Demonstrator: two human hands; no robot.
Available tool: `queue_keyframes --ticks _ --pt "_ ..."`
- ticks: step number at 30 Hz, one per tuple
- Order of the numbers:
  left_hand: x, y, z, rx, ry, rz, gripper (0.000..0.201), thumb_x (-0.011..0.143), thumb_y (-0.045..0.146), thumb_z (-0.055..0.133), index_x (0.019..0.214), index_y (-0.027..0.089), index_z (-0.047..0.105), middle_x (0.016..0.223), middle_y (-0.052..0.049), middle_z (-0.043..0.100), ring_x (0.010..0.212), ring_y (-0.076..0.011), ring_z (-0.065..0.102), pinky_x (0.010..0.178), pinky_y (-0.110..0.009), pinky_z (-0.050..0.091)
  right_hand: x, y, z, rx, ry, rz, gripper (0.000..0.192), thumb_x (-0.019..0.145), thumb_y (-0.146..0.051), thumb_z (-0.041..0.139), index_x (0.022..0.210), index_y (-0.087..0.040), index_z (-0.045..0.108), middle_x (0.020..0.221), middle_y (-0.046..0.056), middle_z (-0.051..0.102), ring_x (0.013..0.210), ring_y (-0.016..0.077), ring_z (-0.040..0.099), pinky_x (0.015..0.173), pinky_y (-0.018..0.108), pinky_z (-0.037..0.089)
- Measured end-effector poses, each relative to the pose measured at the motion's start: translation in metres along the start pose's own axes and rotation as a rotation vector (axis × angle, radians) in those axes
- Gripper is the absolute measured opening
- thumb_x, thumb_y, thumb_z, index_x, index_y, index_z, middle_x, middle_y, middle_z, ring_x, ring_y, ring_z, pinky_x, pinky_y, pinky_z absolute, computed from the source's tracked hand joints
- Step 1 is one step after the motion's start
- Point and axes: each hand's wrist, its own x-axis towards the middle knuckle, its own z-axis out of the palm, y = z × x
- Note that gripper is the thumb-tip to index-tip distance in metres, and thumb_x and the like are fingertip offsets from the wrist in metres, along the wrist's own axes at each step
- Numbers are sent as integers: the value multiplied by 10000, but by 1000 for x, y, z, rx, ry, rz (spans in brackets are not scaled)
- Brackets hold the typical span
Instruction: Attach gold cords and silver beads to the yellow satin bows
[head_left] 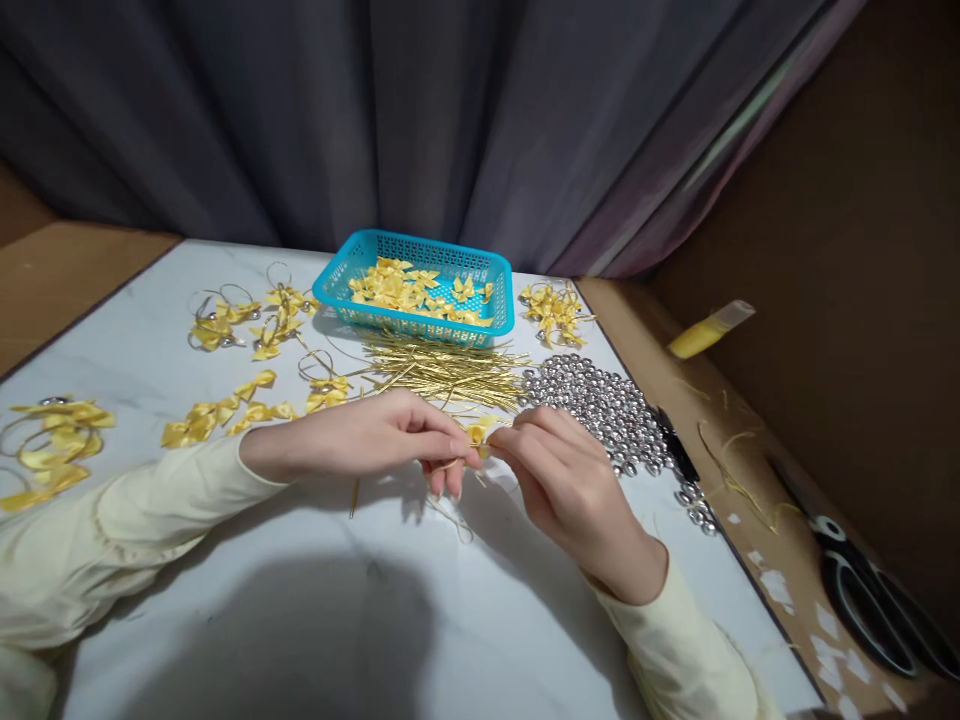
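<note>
My left hand [375, 440] and my right hand [562, 475] meet over the white tabletop [300, 600]. Together their fingertips pinch a small yellow ribbon bow [478, 432] with a thin gold cord [450, 515] that loops down under the fingers. Behind the hands lies a bundle of gold cords [442, 370]. To the right of it spreads a heap of silver beads [600, 405]. A turquoise basket [416, 322] with several loose yellow bows stands further back.
Finished bows with cord loops lie in groups at the left [56, 440], back left [247, 320] and beside the basket [553, 310]. Black scissors [862, 590], a yellow tube [709, 332] and paper scraps lie on the brown surface to the right. A grey curtain hangs behind.
</note>
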Motion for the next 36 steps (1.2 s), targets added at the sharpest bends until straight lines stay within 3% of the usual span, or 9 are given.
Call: queue_keyframes --ticks 8,21,28,36 --pt "0 -3 -1 -7 4 18 244 891 287 453 909 184 674 774 -6 686 696 -102 617 673 -194 484 1 -2 -4 -58 31 -67 211 877 -64 397 824 -84 600 666 59 528 672 148 380 592 296 285" --pt "1 -1 3 44 33 -1 247 881 238 445 763 160 647 718 -4 675 650 -86 602 631 -171 470 5 -6 -7 -168 -3 -157 267 820 19 353 781 -89 593 647 60 525 669 164 369 614 317 292" --pt "2 2 4 71 53 -35 257 872 225 448 723 146 643 690 1 658 633 -84 588 626 -167 460 5 -10 -7 -229 -28 -186 312 898 -57 328 724 -114 582 671 69 542 724 177 415 633 320 307" --pt "1 4 8 245 92 -7 313 889 228 413 694 126 635 626 11 605 599 -75 554 572 -139 409 7 -14 1 -261 0 -169 315 887 -59 351 662 -126 561 614 53 456 648 174 326 585 304 242"
